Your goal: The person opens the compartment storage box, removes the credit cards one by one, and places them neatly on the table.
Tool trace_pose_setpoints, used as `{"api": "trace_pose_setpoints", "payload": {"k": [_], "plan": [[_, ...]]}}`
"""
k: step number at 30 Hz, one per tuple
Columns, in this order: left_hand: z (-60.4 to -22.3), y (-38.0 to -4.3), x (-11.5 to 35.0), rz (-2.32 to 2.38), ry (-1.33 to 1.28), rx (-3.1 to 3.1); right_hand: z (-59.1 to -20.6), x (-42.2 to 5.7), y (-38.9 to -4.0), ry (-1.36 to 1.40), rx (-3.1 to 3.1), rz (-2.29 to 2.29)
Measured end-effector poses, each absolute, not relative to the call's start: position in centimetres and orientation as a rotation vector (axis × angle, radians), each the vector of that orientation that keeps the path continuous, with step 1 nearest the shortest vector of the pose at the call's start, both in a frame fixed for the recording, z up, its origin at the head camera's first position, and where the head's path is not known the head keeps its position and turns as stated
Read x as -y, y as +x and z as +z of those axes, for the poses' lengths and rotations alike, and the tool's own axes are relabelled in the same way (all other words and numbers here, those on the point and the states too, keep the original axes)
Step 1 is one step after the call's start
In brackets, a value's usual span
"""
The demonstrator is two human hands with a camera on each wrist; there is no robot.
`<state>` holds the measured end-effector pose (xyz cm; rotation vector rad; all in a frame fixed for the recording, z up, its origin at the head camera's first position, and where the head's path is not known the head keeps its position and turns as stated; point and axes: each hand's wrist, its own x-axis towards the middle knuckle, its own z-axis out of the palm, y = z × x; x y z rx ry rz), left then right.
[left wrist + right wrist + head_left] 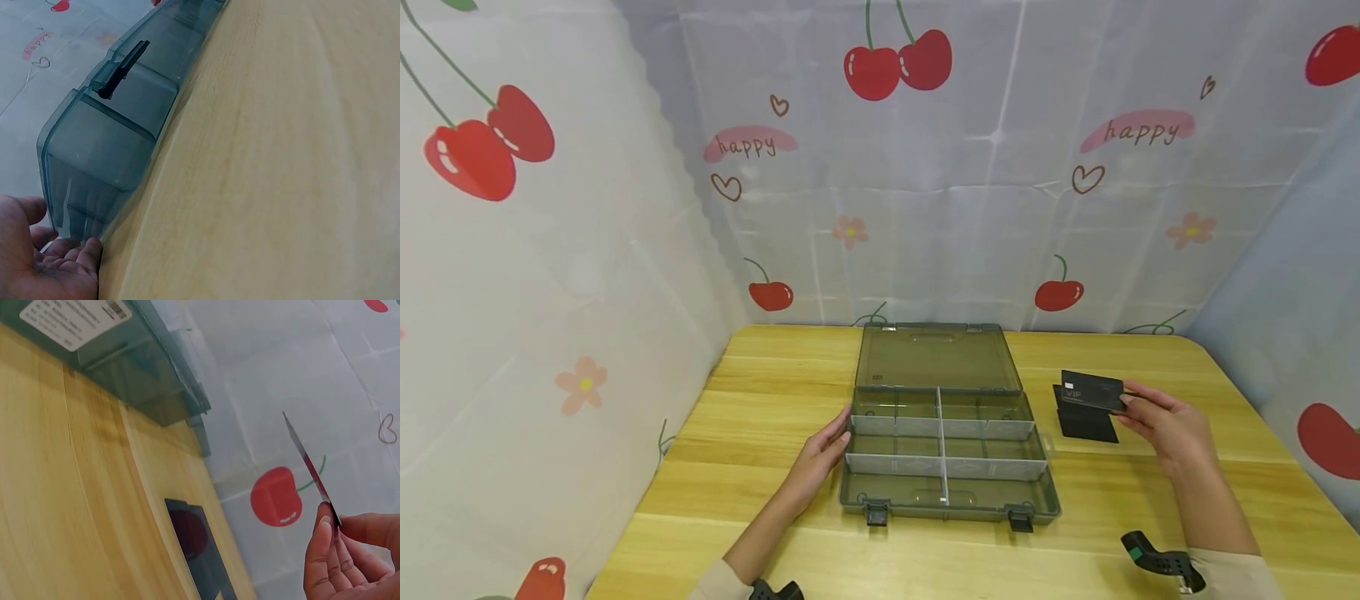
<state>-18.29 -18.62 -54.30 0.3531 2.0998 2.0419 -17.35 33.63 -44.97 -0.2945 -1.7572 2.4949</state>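
My right hand [1171, 427] pinches a black VIP card [1092, 391] by its right edge, thumb on top. In the right wrist view that card [306, 459] shows nearly edge-on, raised over the table. Below it, overlapping black cards [1086, 425] lie on the wood. A translucent grey-green compartment box [951, 510] stands with its hinged lid [934, 357] folded back flat and its compartments bare. At the box's left side, my left hand [817, 458] rests its fingers and thumb against the wall; in the left wrist view the fingertips [92, 250] lie at the lower corner.
The wooden table [760, 383] has rounded far corners. A cherry-print cloth [925, 208] hangs close behind it and along the sides. Two dark latches [877, 512] stick out from the box's front edge. A white printed label [78, 320] shows on the box's underside or lid.
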Motion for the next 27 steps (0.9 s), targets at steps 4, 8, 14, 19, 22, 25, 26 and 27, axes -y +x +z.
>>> {"api": "trace_pose_setpoints", "payload": {"k": [4,8,14,19,22,25,26,27], "plan": [[-54.2,-18.3,18.6,2.042,0.352,-2.104,-45.1,-34.3,-17.2,-0.325,1.714,2.492],[-54.3,-18.4,18.5,2.045,0.355,-2.095,-45.4,-35.1,-17.1,-0.347,1.676,2.491],[-54.2,-18.5,18.5,2.043,0.355,-2.097,-45.8,-36.0,-16.9,-0.416,1.632,2.481],[-54.0,-18.5,18.5,2.039,0.352,-2.101,-46.3,-36.7,-16.7,-0.456,1.640,2.461],[-54.0,-18.4,18.6,2.034,0.353,-2.107,-46.6,-37.1,-16.6,-0.481,1.651,2.452],[-54.0,-18.3,18.6,2.030,0.350,-2.108,-46.8,-37.5,-16.5,-0.522,1.659,2.446],[-54.0,-18.2,18.6,2.030,0.350,-2.108,-46.9,-37.6,-16.4,-0.534,1.652,2.449],[-54.0,-18.2,18.6,2.030,0.348,-2.109,-46.9,-37.7,-16.4,-0.548,1.650,2.448]]}}
